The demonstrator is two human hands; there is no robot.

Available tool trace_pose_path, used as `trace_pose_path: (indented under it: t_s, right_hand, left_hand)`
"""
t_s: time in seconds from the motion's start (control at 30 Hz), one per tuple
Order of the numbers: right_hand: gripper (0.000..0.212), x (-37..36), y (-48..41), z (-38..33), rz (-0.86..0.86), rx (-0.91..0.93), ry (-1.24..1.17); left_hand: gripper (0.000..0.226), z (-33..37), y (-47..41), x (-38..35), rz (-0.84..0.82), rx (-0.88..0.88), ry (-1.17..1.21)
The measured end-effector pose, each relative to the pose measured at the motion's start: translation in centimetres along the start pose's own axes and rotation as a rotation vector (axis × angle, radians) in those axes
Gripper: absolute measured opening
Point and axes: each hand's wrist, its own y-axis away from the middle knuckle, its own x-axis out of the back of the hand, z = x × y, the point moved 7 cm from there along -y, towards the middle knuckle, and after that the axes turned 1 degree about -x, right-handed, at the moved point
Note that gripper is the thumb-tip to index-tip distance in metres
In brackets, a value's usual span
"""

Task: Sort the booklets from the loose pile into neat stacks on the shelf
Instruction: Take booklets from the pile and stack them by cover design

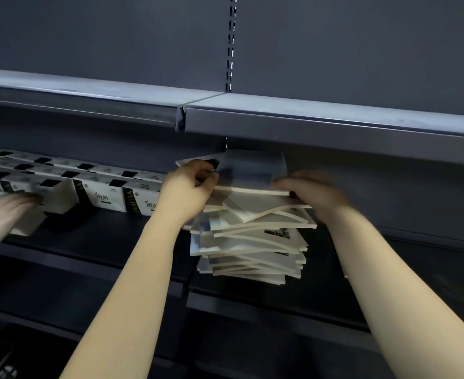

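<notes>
A tall, untidy pile of booklets (pixel 252 242) stands on the dark shelf (pixel 121 236), its pale covers fanned out at different angles. The top booklets (pixel 252 173) are lifted slightly off the pile. My left hand (pixel 187 187) grips their left edge and my right hand (pixel 313 192) grips their right edge. Rows of white booklets with black spines (pixel 99 187) lie in neat stacks to the left on the same shelf.
Another person's hand (pixel 4 214) rests on the neat stacks at the far left. The upper shelf (pixel 307 119) hangs low just above the pile. A slotted upright (pixel 231 45) runs up the back panel. A lower shelf edge (pixel 252 305) sits below.
</notes>
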Motion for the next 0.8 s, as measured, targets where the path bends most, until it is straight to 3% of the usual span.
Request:
trace_pose_path:
  t_s: [0.23, 0.4, 0.57, 0.8]
  right_hand:
    - [0.009, 0.1, -0.2, 0.1, -0.060, -0.127, -0.271]
    - [0.024, 0.0, 0.3, 0.6, -0.104, -0.156, -0.414]
    - [0.009, 1.0, 0.8, 0.9, -0.081, -0.067, -0.442]
    - [0.005, 5.6, 1.9, 2.8, -0.065, 0.051, -0.526]
  left_hand:
    - [0.030, 0.7, 0.1, 0.2, -0.004, -0.036, -0.086]
    - [0.031, 1.4, 0.3, -0.1, 0.006, -0.065, -0.119]
    - [0.032, 3.0, 0.9, -0.7, -0.018, -0.105, -0.166]
    - [0.040, 8.0, 2.4, -2.8, -0.019, -0.184, -0.275]
